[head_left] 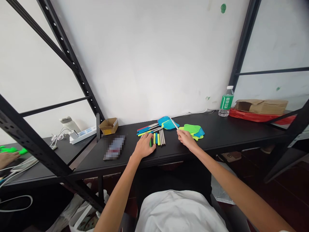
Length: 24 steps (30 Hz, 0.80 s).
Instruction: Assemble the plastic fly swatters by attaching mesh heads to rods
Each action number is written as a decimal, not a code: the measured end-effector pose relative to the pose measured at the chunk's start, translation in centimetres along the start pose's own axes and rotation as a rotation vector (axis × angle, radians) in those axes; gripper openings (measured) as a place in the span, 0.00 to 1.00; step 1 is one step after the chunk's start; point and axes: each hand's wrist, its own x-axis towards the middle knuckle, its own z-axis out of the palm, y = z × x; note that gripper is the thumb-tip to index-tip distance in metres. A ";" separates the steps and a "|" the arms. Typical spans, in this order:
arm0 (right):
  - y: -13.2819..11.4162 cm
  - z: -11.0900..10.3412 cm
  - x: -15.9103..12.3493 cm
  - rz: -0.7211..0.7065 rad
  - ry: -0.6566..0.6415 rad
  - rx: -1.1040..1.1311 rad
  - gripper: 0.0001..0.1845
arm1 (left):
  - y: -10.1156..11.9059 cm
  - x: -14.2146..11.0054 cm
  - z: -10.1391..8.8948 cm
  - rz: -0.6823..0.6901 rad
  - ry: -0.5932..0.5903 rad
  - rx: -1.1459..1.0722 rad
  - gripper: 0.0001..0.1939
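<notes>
My left hand rests with curled fingers on a small row of coloured handle pieces and metal rods on the black table; whether it grips one is hidden. My right hand pinches the near end of a thin metal rod that runs up to a blue fly swatter head. More handles in red, blue and green lie fanned out behind my left hand. A stack of green and blue swatter heads lies just right of my right hand.
A small open cardboard box and a dark flat object sit left of the handles. A green-labelled water bottle, a red tray with a brown carton are at right. Black shelf struts frame the table; another person's hand shows far left.
</notes>
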 end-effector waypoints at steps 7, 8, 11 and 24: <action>-0.6 0.0 -0.1 0.065 -0.002 0.209 0.16 | 0.2 0.0 -0.1 0.060 0.105 -0.016 0.11; -0.7 0.0 -0.1 0.076 -0.002 0.223 0.14 | 0.2 0.0 -0.2 0.063 0.120 -0.032 0.10; -0.8 -0.1 -0.1 0.115 0.001 0.262 0.09 | 0.3 0.1 -0.3 0.060 0.171 -0.096 0.07; -0.6 -0.2 0.1 0.038 0.001 0.187 0.15 | 1.5 0.3 -1.1 0.141 0.247 -0.344 0.10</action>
